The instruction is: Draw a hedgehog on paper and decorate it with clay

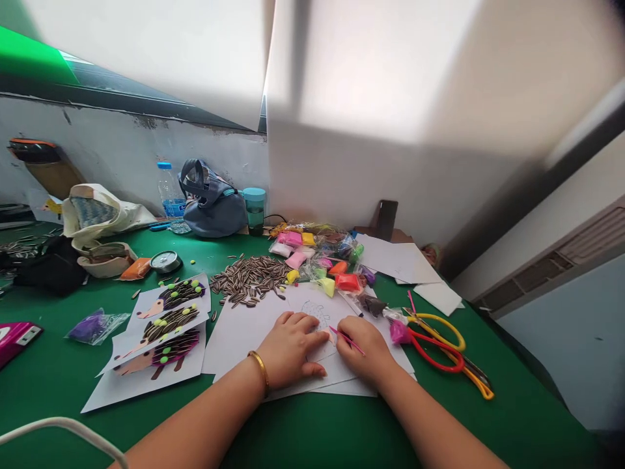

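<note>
My left hand point(293, 348), with a gold bangle at the wrist, lies flat with fingers apart on a white sheet point(239, 339). My right hand point(361, 348) is closed round a thin pink tool point(352, 341), its tip at the paper beside my left fingertips. Between the hands a hedgehog-like outline drawing point(315, 311) shows on the sheet, with a small pinkish patch at its lower right, partly hidden by my fingers. Behind the sheet lie a heap of striped seeds point(251, 277) and several bags of coloured clay point(348, 282).
Finished-looking hedgehog pictures point(170, 326) overlap at the left. Red-handled scissors point(437, 352) and yellow-handled ones point(452, 326) lie at the right. Along the wall stand a blue bag point(215, 212), a teal-lidded cup point(254, 212) and a phone point(387, 220). A white cable point(63, 423) crosses the lower left.
</note>
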A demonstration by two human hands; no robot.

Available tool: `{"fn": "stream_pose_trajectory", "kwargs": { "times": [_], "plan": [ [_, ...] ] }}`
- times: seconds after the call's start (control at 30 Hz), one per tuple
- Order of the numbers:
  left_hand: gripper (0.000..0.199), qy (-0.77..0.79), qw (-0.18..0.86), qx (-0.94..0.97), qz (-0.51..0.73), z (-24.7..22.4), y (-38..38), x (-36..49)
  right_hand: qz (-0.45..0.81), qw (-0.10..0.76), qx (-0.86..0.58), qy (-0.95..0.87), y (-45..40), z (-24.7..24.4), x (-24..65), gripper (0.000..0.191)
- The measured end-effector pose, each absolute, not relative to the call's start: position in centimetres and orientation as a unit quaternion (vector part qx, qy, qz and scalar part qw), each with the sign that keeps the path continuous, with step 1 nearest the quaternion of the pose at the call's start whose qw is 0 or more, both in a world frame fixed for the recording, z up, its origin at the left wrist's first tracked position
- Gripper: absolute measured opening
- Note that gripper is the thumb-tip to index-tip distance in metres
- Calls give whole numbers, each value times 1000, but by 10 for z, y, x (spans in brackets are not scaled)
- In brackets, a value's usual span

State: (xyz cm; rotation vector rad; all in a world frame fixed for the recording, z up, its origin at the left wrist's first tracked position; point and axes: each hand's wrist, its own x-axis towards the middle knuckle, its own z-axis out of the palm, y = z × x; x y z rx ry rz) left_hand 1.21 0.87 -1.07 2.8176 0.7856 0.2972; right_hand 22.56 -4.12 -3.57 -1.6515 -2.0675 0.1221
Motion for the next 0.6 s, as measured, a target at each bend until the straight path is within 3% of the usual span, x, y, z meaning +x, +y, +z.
{"fn": "stream_pose_trajectory", "kwargs": {
  "times": [0.6],
  "plan": [
    [69,270,93,953,99,-12,9,14,46,250,-596,-762,-43,-37,222,14]
  ]
}}
